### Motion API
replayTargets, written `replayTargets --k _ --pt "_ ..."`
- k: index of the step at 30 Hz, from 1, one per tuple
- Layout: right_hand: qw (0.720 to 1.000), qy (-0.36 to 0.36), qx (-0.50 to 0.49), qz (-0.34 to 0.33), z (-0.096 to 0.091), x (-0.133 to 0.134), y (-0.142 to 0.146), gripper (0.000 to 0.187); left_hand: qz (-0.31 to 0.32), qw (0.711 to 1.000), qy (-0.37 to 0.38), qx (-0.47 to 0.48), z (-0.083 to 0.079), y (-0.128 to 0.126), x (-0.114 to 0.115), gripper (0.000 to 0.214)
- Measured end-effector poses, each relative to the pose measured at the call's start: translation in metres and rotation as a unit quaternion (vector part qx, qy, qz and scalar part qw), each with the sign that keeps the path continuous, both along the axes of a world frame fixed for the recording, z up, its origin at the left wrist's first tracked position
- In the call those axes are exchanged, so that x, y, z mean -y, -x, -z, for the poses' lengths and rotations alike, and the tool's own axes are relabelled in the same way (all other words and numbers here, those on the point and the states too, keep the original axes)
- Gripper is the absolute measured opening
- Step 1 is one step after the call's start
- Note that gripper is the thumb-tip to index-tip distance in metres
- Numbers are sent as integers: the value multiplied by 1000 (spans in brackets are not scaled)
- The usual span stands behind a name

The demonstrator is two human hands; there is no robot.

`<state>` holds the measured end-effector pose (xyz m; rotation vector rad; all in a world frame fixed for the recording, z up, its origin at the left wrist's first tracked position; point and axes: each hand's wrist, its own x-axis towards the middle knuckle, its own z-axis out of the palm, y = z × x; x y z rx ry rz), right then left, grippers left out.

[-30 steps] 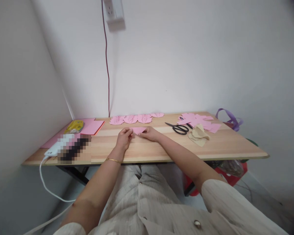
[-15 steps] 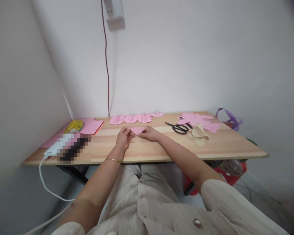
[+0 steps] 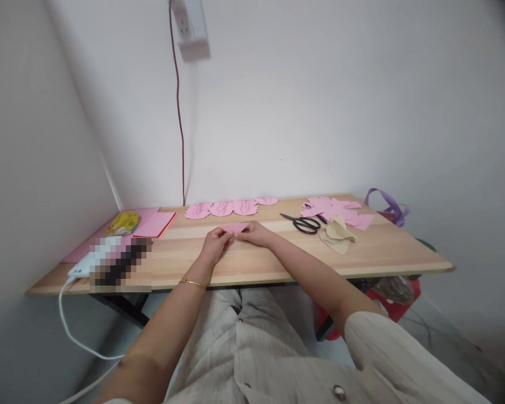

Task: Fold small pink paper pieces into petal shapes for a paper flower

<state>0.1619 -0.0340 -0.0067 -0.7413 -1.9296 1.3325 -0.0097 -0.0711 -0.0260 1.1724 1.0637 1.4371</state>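
Observation:
Between my hands is a small folded piece of pink paper (image 3: pixel 234 227), roughly triangular, held just above or on the wooden table (image 3: pixel 261 261). My left hand (image 3: pixel 216 244) pinches its left and lower edge, fingers closed. On the other side my right hand (image 3: pixel 256 233) grips the right part, with the thumb under the near edge. The fingertips of both hands come close together at the paper's lower point. Behind it, against the wall, lie several pink paper cutouts (image 3: pixel 221 209) with scalloped edges and cut patterns.
Black-handled scissors (image 3: pixel 305 225) lie right of my hands, beside a crumpled beige paper (image 3: pixel 339 235) and pink paper scraps (image 3: pixel 332 209). At the left are stacked coloured sheets (image 3: pixel 155 224), a yellow packet (image 3: pixel 124 223) and a white power strip (image 3: pixel 95 257) with a cable.
My left fingers have shifted right along the paper's lower edge, nearer my right thumb. The paper now looks narrower from top to bottom. The whole view has tilted slightly.

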Motion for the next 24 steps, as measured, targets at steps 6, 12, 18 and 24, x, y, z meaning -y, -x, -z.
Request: replayTargets --k 6,12,18,24 --pt "999 -7 -22 33 1 -3 0 37 -21 1000 7 -9 2 1 -2 34" --pt "991 3 -70 112 -6 -8 -6 32 -30 999 11 9 1 2 -2 34" --pt "989 32 -91 108 -6 -9 -5 34 -26 999 0 28 -3 3 0 33" --pt "992 23 -99 80 -2 -11 -3 34 -14 997 10 75 -7 -1 3 36"
